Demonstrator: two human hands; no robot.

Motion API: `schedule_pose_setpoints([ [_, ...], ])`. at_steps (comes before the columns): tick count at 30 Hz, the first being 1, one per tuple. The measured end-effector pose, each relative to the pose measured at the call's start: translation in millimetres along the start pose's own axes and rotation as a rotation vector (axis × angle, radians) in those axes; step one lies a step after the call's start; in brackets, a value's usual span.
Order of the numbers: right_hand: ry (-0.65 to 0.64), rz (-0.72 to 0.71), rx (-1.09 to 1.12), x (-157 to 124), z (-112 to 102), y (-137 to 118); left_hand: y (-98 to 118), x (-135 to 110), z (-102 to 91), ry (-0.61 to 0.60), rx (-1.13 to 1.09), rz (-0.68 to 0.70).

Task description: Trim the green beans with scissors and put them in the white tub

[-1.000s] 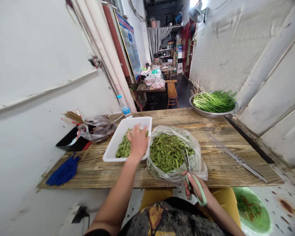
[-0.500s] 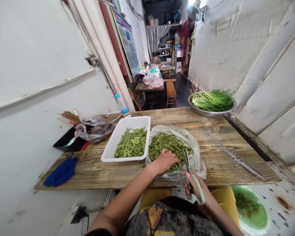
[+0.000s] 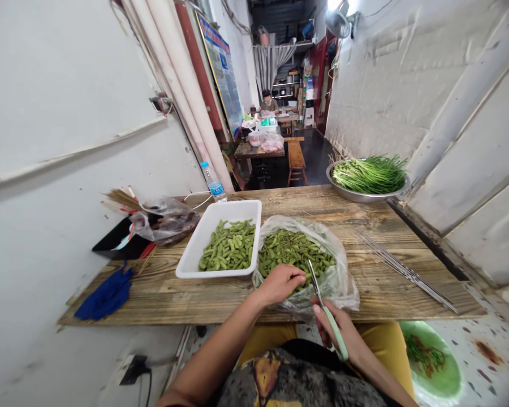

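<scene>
Over the near side of a clear plastic bag (image 3: 348, 282) full of edamame pods (image 3: 297, 247), my left hand (image 3: 282, 284) is closed, pinching one green edamame pod (image 3: 309, 276) at its fingertips. My right hand (image 3: 341, 328) grips scissors (image 3: 336, 334) with pale green handles. Their blades point up and away, close together, right beside the pinched pod; whether they touch it I cannot tell. Left of the bag stands a white plastic tray (image 3: 188, 259) with more edamame pods (image 3: 229, 246) spread over its bottom.
A metal bowl of green stalks (image 3: 369, 174) stands at the far right corner, with metal skewers (image 3: 407, 271) nearer. Leftward are a water bottle (image 3: 214, 183), a black container (image 3: 119, 240) and a blue cloth (image 3: 105, 294). A green-lined bin (image 3: 436, 362) sits on the floor. Another person (image 3: 269, 103) sits farther back.
My left hand has lifted off the pods and drawn back slightly with one pod in its fingertips. The scissors have moved left toward it, their blades now closer together.
</scene>
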State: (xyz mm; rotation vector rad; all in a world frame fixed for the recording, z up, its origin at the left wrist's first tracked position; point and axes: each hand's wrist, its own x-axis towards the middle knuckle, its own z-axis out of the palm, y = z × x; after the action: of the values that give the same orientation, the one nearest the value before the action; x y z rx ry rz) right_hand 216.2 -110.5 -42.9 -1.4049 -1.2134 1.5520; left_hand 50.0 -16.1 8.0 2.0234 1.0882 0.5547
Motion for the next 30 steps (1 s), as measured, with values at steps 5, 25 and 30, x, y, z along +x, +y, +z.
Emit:
schedule_pose_setpoints([
  [5,-0.011,0.017,0.036,0,-1,-3,-2,-3,-2.4,-0.021,-0.185,-0.037],
  [25,-0.049,0.074,0.187,-1,7,-21,0,-1,16.3,0.218,-1.026,-0.376],
  [30,-0.039,0.074,0.152,0,6,-21,5,-1,20.7,0.237,-0.944,-0.357],
])
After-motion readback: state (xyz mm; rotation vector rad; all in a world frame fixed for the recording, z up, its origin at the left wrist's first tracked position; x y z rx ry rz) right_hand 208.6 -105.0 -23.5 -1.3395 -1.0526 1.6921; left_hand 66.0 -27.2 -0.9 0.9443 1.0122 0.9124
